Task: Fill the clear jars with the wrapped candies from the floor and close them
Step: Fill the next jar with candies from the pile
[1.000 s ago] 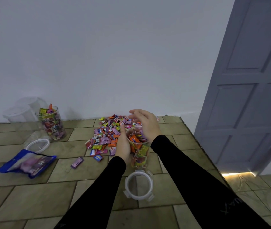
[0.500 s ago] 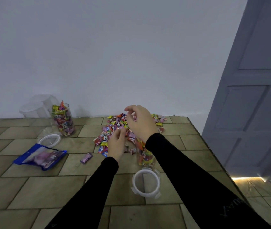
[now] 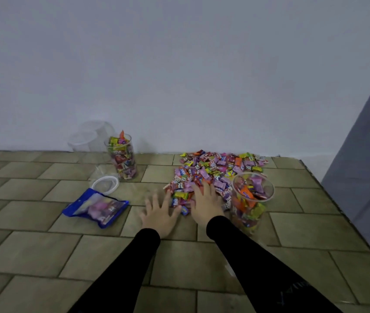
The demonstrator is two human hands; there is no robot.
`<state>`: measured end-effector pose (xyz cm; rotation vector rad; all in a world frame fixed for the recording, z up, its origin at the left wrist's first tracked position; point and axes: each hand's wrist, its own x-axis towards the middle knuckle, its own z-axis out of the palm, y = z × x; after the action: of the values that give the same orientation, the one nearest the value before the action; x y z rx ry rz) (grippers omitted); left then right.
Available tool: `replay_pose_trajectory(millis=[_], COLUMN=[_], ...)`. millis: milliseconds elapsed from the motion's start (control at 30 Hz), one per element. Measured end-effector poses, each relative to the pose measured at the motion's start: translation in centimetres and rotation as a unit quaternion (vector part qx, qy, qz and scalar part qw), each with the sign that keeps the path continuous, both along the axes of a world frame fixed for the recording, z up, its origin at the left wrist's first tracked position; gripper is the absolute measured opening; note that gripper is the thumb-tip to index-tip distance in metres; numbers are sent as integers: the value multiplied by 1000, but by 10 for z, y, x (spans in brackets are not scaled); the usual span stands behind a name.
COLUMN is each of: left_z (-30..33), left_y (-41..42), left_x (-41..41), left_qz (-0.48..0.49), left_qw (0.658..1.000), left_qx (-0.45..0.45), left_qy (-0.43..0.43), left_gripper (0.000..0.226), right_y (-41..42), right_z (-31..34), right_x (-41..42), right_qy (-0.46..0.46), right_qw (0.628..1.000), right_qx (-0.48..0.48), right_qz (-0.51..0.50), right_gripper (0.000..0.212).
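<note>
A pile of wrapped candies (image 3: 215,170) lies on the tiled floor by the wall. My left hand (image 3: 159,213) lies flat with spread fingers at the pile's near left edge. My right hand (image 3: 205,203) rests palm down on the near candies, fingers straight. Just right of it stands an open clear jar (image 3: 250,204), nearly full of candies. A second filled open jar (image 3: 123,159) stands to the back left. Its white ring lid (image 3: 105,184) lies on the floor in front of it.
Two empty clear jars (image 3: 89,137) stand against the wall at the back left. A blue candy bag (image 3: 97,207) lies left of my hands. A grey door (image 3: 364,172) is at the right, where the floor steps down.
Both hands have left the near jar and dropped onto the floor and candy pile. The view has shifted, and the ring lid near my arms is now hidden.
</note>
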<state>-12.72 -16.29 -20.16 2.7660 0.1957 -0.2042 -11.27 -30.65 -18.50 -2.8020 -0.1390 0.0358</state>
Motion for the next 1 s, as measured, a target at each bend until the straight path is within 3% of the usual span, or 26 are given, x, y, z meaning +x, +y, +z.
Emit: replay_pose_trajectory(millis=[167,500,800,1000], left_z=[-4,-19,-18,-5], left_y=[4,7,9,15], left_x=[24,57,65,65], left_qz=[-88,-122,-156,-138], left_qw=[995,986,981,981], left_qx=[50,75,-14,-115], left_qy=[3,-87,-114,-71], left_gripper=[75,53,38,31], right_y=[-1,1,14,13], right_z=[-20,-25,-20,-7], right_x=[16,36,36,32], right_qy=[43,-23,10,17], right_qw=[999,990,996,998], right_qx=[-24,-130,-86,-55], right_qz=[5,50,14,-12], right_gripper=[54,50,39,31])
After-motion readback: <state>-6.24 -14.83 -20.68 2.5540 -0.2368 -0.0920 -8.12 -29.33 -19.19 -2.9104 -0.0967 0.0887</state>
